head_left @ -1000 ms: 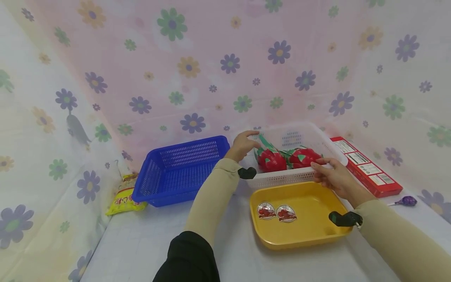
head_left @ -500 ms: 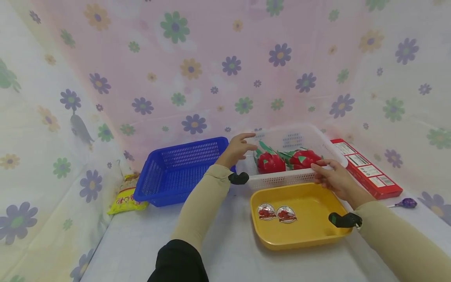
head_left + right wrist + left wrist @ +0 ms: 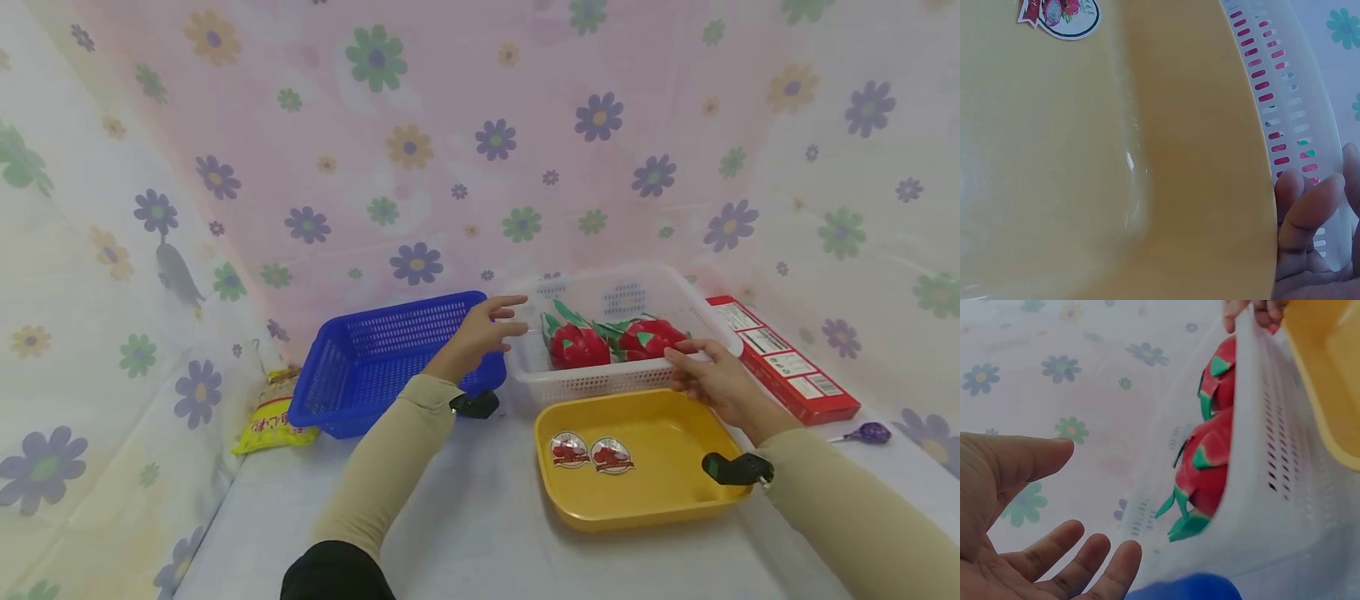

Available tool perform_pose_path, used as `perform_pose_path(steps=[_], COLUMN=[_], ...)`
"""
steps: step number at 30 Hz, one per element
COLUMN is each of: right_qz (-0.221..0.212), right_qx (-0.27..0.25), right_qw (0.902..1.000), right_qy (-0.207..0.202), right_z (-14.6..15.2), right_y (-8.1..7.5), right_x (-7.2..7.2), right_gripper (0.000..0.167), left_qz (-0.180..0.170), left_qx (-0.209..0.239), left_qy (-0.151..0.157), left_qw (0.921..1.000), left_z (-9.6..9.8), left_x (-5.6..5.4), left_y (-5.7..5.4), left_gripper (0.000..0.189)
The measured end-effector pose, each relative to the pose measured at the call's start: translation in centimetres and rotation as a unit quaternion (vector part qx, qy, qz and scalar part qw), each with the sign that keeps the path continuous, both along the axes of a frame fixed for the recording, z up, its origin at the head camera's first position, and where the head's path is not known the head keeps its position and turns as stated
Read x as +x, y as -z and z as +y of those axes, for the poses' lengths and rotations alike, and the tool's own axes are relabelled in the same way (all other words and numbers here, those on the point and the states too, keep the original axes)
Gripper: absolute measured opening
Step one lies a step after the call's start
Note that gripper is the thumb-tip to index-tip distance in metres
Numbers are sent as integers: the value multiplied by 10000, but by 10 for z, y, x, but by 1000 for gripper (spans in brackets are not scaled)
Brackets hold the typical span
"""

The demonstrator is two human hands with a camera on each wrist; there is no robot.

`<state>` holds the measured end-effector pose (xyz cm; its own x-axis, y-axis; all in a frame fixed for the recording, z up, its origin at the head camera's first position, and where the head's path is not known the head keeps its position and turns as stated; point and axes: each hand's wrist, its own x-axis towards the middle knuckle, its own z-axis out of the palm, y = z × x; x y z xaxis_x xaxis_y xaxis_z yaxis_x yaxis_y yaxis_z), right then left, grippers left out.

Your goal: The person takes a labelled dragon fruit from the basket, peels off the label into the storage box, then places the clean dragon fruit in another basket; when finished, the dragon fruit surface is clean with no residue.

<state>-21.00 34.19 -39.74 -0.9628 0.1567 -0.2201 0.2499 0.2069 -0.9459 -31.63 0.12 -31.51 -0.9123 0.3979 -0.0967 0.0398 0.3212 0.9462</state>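
My left hand (image 3: 480, 337) hovers with spread fingers over the right end of the blue basket (image 3: 330, 379), holding nothing. The left wrist view shows its thumb and fingers well apart, short of the white basket. My right hand (image 3: 716, 383) pinches the front rim of the white basket (image 3: 577, 387) near its right corner, thumb inside and fingers outside. Two red dragon fruits with green scales lie side by side in that basket, a left dragon fruit (image 3: 577, 346) and a right dragon fruit (image 3: 651, 337).
In front of the white basket stands a yellow tray (image 3: 667, 475) with a left sticker (image 3: 570, 450) and a right sticker (image 3: 612, 456) in it. A red box (image 3: 787, 362) and a purple lollipop (image 3: 870, 432) lie at the right. A yellow bag (image 3: 273, 421) lies left of the blue basket.
My left hand has moved left, away from the left dragon fruit and out of the white basket, to over the blue basket's edge. The right hand stays on the rim.
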Motion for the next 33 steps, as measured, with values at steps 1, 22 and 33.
perform_pose_path(steps=[1,22,33], right_qz=[-9,-146,-333], right_qx=[11,225,298], right_qw=[10000,9996,9988], right_qy=[-21,108,193], right_z=[0,-7,-13], right_y=[0,-11,-24], right_x=[0,-8,5], right_gripper=[87,88,84], left_qz=[7,157,166], left_qx=[-5,403,308], left_qy=[16,-576,-1535], left_qw=[10000,9974,9875], left_z=[-5,-136,-180], left_x=[4,89,102], left_y=[1,23,29], left_gripper=[53,55,57])
